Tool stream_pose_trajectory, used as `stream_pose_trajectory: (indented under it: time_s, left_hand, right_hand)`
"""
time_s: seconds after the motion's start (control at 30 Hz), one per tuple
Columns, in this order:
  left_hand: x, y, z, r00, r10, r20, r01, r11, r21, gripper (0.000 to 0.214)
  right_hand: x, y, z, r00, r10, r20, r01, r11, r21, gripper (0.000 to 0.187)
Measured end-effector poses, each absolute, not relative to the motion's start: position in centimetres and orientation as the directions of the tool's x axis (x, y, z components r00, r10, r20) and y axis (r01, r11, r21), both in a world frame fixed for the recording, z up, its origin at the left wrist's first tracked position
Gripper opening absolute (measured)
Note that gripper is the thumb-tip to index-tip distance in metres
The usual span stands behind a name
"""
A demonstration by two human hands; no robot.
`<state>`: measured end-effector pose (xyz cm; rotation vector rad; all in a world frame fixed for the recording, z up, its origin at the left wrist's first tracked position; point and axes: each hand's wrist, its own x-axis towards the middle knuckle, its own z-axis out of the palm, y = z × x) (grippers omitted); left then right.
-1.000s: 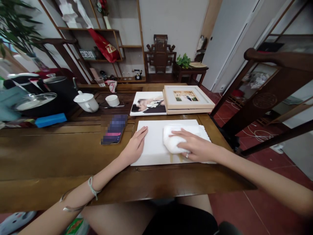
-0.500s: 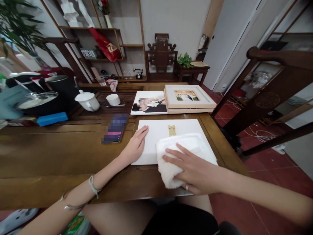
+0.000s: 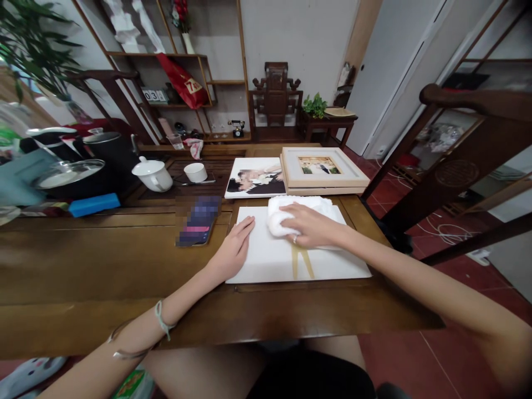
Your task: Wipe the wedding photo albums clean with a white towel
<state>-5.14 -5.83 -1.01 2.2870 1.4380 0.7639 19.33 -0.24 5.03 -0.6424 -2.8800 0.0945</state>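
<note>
A white rectangular panel (image 3: 257,263) lies flat on the wooden table, with two gold-coloured strips (image 3: 306,262) forming a narrow stand shape on it. My left hand (image 3: 233,249) rests along the panel's left edge, fingers stretched out and holding nothing. At the far side of the panel, my right hand (image 3: 310,224) is closed over a fluffy white cloth (image 3: 277,219) and presses it on the surface. The cloth and hand hide the upper end of the gold strips.
Behind the panel lie a photo print (image 3: 260,180) and stacked picture frames (image 3: 353,174). A phone (image 3: 199,221) is left of my left hand. Farther left are a white lidded cup (image 3: 153,174), a small white bowl (image 3: 195,172) and a blue box (image 3: 95,205).
My right hand has pushed the cloth from the panel's near edge to its far edge, uncovering the lower gold strips. My left hand stays in place on the panel.
</note>
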Motion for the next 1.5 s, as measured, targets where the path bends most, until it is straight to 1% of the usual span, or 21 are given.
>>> stream_pose_trajectory:
  time_s: [0.07, 0.13, 0.27, 0.33, 0.4, 0.5, 0.63, 0.7, 0.77, 0.87, 1.03, 1.1, 1.17, 1.23, 1.37, 1.43, 1.5]
  left_hand:
    - [-5.1, -5.8, -1.0, 0.344, 0.901, 0.266, 0.719, -0.435, 0.542, 0.048]
    - [-5.1, -5.8, -1.0, 0.340, 0.900, 0.273, 0.716, -0.436, 0.546, 0.048]
    - [-5.2, -5.8, -1.0, 0.354, 0.894, 0.274, 0.712, -0.448, 0.541, 0.049]
    - [-5.3, -5.8, -1.0, 0.367, 0.890, 0.270, 0.711, -0.456, 0.535, 0.050]
    - [-5.3, -5.8, -1.0, 0.364, 0.890, 0.274, 0.711, -0.456, 0.535, 0.049]
    - [-5.3, -5.7, -1.1, 0.352, 0.894, 0.278, 0.710, -0.448, 0.542, 0.047]
    - [-5.2, -5.7, -1.0, 0.348, 0.896, 0.275, 0.711, -0.444, 0.545, 0.046]
    - [-5.1, -5.7, -0.9, 0.353, 0.895, 0.272, 0.710, -0.446, 0.545, 0.045]
    - [-5.2, -5.7, -0.9, 0.357, 0.895, 0.269, 0.709, -0.447, 0.546, 0.045]
    - [-5.2, -5.7, -0.8, 0.356, 0.896, 0.263, 0.707, -0.443, 0.551, 0.046]
    - [-5.3, -5.8, -0.7, 0.358, 0.900, 0.248, 0.698, -0.434, 0.569, 0.047]
    - [-5.3, -5.8, -0.7, 0.359, 0.900, 0.247, 0.695, -0.434, 0.573, 0.048]
    - [-5.3, -5.8, -0.8, 0.356, 0.899, 0.254, 0.695, -0.436, 0.571, 0.048]
    - [-5.3, -5.8, -1.0, 0.350, 0.899, 0.264, 0.698, -0.439, 0.566, 0.047]
    - [-5.3, -5.7, -1.2, 0.351, 0.895, 0.275, 0.702, -0.446, 0.555, 0.047]
    - [-5.3, -5.7, -1.2, 0.355, 0.894, 0.274, 0.704, -0.448, 0.551, 0.048]
    - [-5.2, -5.8, -1.1, 0.355, 0.895, 0.271, 0.705, -0.447, 0.551, 0.048]
  right_hand:
    - [19.0, -2.2, 4.9, -0.911, 0.385, 0.149, 0.385, 0.922, -0.028, 0.025]
    - [18.6, -4.7, 4.8, -0.936, 0.335, 0.110, 0.337, 0.942, 0.000, 0.025]
    - [18.0, -8.8, 5.0, -0.979, 0.192, 0.067, 0.191, 0.981, -0.019, 0.024]
    - [17.9, -9.5, 5.0, -0.982, 0.173, 0.074, 0.170, 0.985, -0.034, 0.024]
    - [17.8, -8.9, 5.0, -0.974, 0.212, 0.082, 0.208, 0.976, -0.058, 0.024]
    - [17.6, -6.3, 4.8, -0.945, 0.315, 0.091, 0.309, 0.948, -0.076, 0.027]
    - [16.7, -2.4, 4.5, -0.890, 0.437, 0.131, 0.437, 0.899, -0.035, 0.032]
    - [16.0, -1.6, 4.5, -0.869, 0.474, 0.145, 0.478, 0.878, -0.006, 0.033]
    - [15.4, -2.1, 4.5, -0.866, 0.483, 0.132, 0.489, 0.872, 0.024, 0.034]
    - [15.0, -5.1, 4.5, -0.889, 0.450, 0.089, 0.455, 0.889, 0.050, 0.033]
    - [15.2, -11.5, 4.5, -0.936, 0.341, 0.089, 0.343, 0.939, 0.006, 0.024]
    - [15.3, -12.5, 4.6, -0.941, 0.325, 0.093, 0.326, 0.945, -0.010, 0.023]
    - [15.6, -12.0, 4.7, -0.936, 0.340, 0.092, 0.338, 0.941, -0.030, 0.024]
    - [15.9, -10.2, 4.8, -0.921, 0.379, 0.087, 0.377, 0.925, -0.045, 0.027]
    - [16.9, -4.7, 5.0, -0.880, 0.467, 0.091, 0.466, 0.884, -0.024, 0.032]
    - [17.3, -2.7, 5.1, -0.869, 0.486, 0.100, 0.487, 0.873, -0.013, 0.033]
    - [17.6, -2.0, 5.2, -0.871, 0.480, 0.104, 0.483, 0.876, 0.009, 0.033]
